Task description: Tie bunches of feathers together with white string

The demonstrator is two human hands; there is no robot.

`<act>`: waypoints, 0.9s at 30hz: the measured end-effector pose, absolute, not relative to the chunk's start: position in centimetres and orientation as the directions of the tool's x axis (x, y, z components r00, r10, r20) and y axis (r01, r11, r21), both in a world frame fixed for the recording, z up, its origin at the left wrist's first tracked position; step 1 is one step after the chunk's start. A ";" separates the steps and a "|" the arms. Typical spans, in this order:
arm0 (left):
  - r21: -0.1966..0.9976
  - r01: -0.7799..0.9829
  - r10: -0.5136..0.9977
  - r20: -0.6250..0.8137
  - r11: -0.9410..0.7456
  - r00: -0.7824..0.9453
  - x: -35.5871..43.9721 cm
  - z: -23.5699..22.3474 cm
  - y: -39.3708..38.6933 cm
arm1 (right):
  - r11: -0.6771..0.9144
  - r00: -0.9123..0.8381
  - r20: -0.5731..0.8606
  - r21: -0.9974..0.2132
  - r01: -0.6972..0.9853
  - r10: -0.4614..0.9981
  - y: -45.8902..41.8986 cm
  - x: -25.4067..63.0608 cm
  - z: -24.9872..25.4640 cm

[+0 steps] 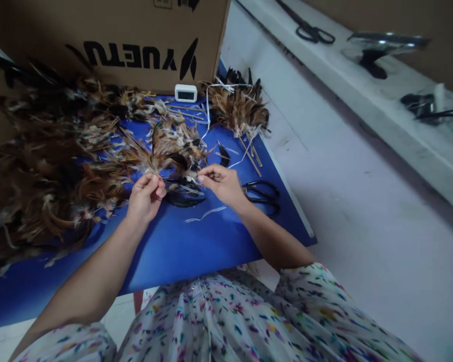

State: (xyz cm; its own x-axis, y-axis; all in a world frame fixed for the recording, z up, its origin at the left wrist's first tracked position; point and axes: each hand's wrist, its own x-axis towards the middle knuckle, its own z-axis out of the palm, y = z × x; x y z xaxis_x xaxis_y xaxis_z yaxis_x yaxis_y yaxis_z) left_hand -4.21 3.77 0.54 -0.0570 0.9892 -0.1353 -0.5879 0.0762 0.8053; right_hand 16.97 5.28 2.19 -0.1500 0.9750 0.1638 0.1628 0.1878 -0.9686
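Note:
My left hand (145,197) is closed in a pinch on the base of a few brown feathers (140,152), which fan up and away from it. My right hand (223,185) is also closed, thumb against fingers, at the near edge of a loose feather pile (175,138). Whatever lies between its fingertips is too small to make out. Between the hands, dark feathers (184,199) rest on the blue tabletop (166,251). A thin clear strip (206,214) lies just below them. Black-handled scissors (266,193) sit right of my right hand, their blades hidden.
A large heap of brown and black feathers (41,176) covers the table's left side. Behind stand a cardboard box (136,30) and a small white digital clock (185,93). A feather bundle with sticks (236,108) lies at back right. Another pair of scissors (315,34) is on the ledge.

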 end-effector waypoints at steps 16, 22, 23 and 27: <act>0.762 -0.643 0.985 -0.159 0.083 -0.061 -4.5 -0.1 4.6 | 0.608 -0.611 0.087 0.060 0.792 0.787 13.5 14.2 3.8; 0.760 -0.646 0.990 -0.135 0.075 -0.044 -4.5 -0.3 4.6 | 0.586 -0.566 0.197 -0.053 0.809 0.800 13.4 15.8 3.6; 0.760 -0.645 0.989 -0.138 0.076 -0.046 -4.5 -0.3 4.6 | 0.587 -0.557 0.220 -0.097 0.804 0.801 13.3 16.2 3.7; 0.751 -0.656 0.989 -0.137 0.070 -0.052 -4.5 -0.5 4.7 | 0.585 -0.499 0.318 -0.301 0.753 0.806 12.5 17.7 4.1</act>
State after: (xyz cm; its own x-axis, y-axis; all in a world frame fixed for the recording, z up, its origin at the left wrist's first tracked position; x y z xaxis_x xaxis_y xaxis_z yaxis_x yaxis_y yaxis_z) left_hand -4.49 4.69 -0.49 -0.0521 0.9892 -0.1371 -0.6563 0.0695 0.7513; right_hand 17.70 12.53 4.09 -0.4994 0.8059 0.3179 0.7530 0.5852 -0.3009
